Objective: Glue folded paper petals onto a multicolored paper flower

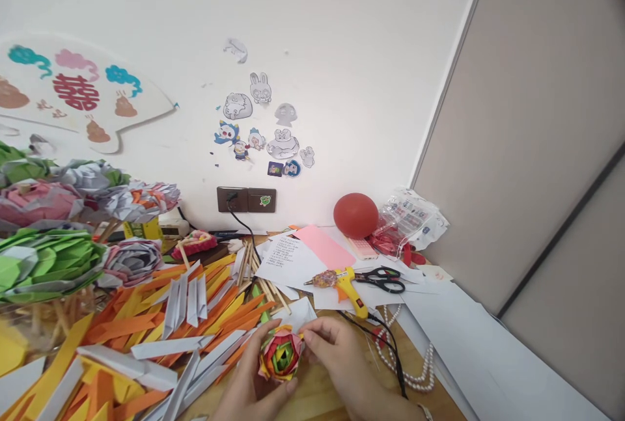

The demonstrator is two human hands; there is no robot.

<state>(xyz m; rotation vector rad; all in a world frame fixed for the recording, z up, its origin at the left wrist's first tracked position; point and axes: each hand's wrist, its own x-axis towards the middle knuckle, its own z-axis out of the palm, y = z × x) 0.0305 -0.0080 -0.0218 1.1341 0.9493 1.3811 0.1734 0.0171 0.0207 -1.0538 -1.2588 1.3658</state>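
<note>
A small folded paper flower, green at its centre with pink, orange and yellow petals around it, is held low over the wooden table. My left hand cups it from the left, fingers behind and thumb along its near edge. At its right rim, my right hand pinches with thumb and forefinger at an outer petal. The flower's opening faces up toward me, and its underside is hidden. Just behind the hands lies a white piece of paper.
Folded orange, yellow and white paper strips pile up on the left. Finished paper flowers stand beyond them. A yellow glue gun, black-handled scissors, a pearl string, wooden sticks and a red balloon lie around.
</note>
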